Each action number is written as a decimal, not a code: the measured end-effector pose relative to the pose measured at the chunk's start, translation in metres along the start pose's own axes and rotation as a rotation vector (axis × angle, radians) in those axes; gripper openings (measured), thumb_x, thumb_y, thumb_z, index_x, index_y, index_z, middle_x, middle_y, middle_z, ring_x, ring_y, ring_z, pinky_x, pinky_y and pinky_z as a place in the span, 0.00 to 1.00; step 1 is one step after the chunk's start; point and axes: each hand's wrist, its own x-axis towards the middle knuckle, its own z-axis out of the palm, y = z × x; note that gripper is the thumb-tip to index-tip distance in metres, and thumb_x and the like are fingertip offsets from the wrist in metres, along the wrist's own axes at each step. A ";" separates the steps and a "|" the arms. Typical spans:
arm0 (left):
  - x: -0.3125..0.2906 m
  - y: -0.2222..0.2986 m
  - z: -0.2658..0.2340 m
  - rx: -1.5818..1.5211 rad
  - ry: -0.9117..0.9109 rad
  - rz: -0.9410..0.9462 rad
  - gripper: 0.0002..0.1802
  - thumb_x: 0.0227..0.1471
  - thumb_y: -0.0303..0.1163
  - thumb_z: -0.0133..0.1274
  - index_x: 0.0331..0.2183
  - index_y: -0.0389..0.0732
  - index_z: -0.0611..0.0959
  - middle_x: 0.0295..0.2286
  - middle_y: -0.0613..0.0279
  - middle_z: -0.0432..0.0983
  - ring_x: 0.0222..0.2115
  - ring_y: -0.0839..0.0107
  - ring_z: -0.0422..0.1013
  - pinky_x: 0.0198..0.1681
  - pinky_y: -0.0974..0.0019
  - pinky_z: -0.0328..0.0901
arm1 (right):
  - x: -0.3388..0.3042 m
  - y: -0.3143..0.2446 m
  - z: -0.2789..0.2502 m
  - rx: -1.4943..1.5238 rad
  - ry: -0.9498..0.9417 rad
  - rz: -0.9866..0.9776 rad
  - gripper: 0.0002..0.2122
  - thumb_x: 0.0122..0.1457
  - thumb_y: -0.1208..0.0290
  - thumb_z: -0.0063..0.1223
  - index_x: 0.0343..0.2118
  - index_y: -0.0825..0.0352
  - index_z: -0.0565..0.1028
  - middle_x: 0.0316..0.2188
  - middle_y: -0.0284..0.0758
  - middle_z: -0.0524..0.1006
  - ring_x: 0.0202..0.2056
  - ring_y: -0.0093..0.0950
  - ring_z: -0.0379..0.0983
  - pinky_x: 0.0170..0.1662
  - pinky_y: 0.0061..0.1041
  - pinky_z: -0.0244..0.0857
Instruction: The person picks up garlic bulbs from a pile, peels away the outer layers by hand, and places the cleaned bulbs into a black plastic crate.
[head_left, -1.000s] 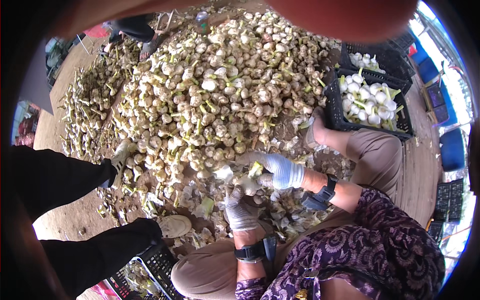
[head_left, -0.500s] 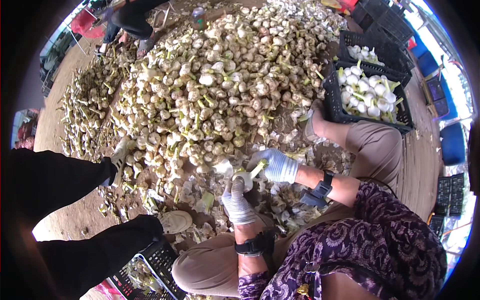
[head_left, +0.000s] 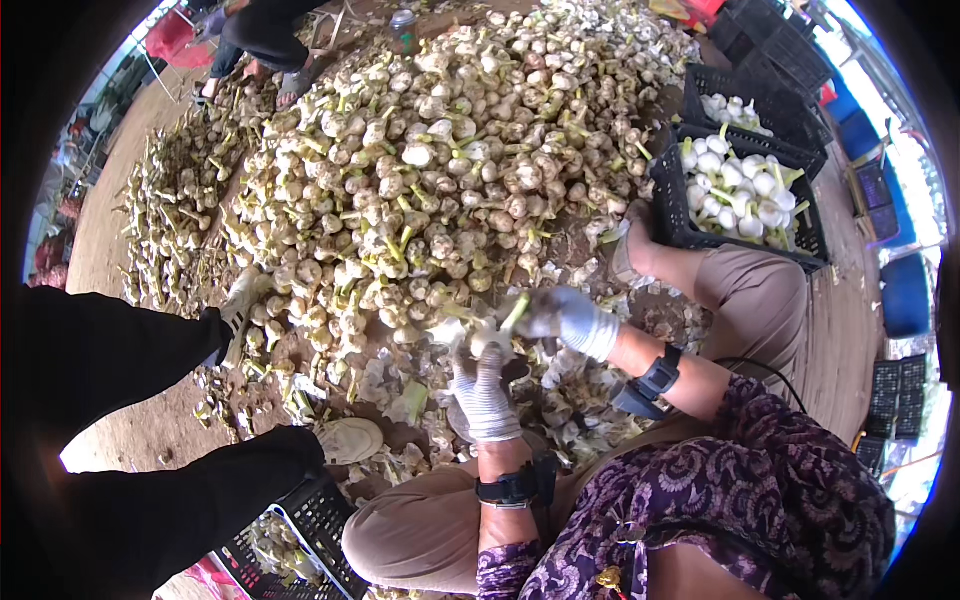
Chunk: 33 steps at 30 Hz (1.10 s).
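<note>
My left hand [head_left: 484, 396], in a striped glove, is closed on a white garlic bulb [head_left: 490, 344] whose short green stem points up and to the right. Just right of the stem is my right hand [head_left: 580, 320], gloved too. Its fingers are smeared by motion, so whether they touch or grip anything is unclear. Beyond both hands spreads a big heap of unpeeled garlic bulbs [head_left: 400, 200], brownish, with cut stems. Loose papery skins [head_left: 590, 400] litter the ground beneath my hands.
Right of the heap, a black crate [head_left: 735, 240] holds clean white bulbs; another crate [head_left: 755, 108] with fewer stands behind it. A third crate [head_left: 340, 555] is at the lower left. Another person's dark-trousered legs [head_left: 120, 370] reach in from the left. A second person [head_left: 265, 35] sits at the far left.
My right hand has moved slightly right, off the garlic bulb's stem, and is now blurred. My left hand still holds the bulb, turned a little more upright.
</note>
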 end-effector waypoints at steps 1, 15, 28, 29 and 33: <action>-0.005 0.004 0.002 -0.066 -0.077 -0.101 0.27 0.41 0.42 0.59 0.40 0.38 0.70 0.32 0.60 0.70 0.27 0.64 0.71 0.29 0.58 0.70 | -0.002 -0.001 0.004 0.036 0.069 0.055 0.11 0.48 0.69 0.55 0.32 0.70 0.75 0.26 0.33 0.75 0.20 0.20 0.69 0.18 0.15 0.63; 0.003 0.020 -0.018 -0.081 -0.057 -0.097 0.06 0.45 0.27 0.51 0.30 0.40 0.73 0.26 0.60 0.70 0.27 0.66 0.68 0.32 0.57 0.66 | 0.014 0.036 -0.023 0.114 0.250 0.027 0.07 0.48 0.74 0.56 0.28 0.71 0.76 0.19 0.32 0.75 0.18 0.19 0.69 0.19 0.16 0.61; -0.012 0.033 0.016 0.257 -0.135 -0.052 0.11 0.43 0.20 0.51 0.34 0.36 0.77 0.25 0.66 0.73 0.23 0.80 0.65 0.28 0.76 0.62 | 0.007 0.015 -0.025 -0.027 0.247 0.165 0.08 0.47 0.73 0.56 0.28 0.71 0.76 0.20 0.34 0.76 0.17 0.19 0.68 0.20 0.19 0.64; -0.018 0.032 0.016 0.349 -0.167 0.034 0.09 0.44 0.20 0.50 0.33 0.35 0.77 0.24 0.66 0.72 0.23 0.82 0.63 0.26 0.76 0.61 | 0.011 0.014 -0.021 0.037 0.311 0.197 0.08 0.47 0.73 0.56 0.28 0.73 0.75 0.19 0.35 0.75 0.18 0.22 0.70 0.21 0.19 0.65; -0.025 0.021 0.009 0.673 -0.584 0.286 0.11 0.36 0.18 0.45 0.29 0.33 0.76 0.24 0.50 0.71 0.23 0.58 0.68 0.29 0.66 0.64 | 0.024 0.022 -0.029 0.189 0.412 0.225 0.06 0.48 0.74 0.56 0.27 0.72 0.75 0.22 0.38 0.76 0.21 0.25 0.73 0.21 0.22 0.66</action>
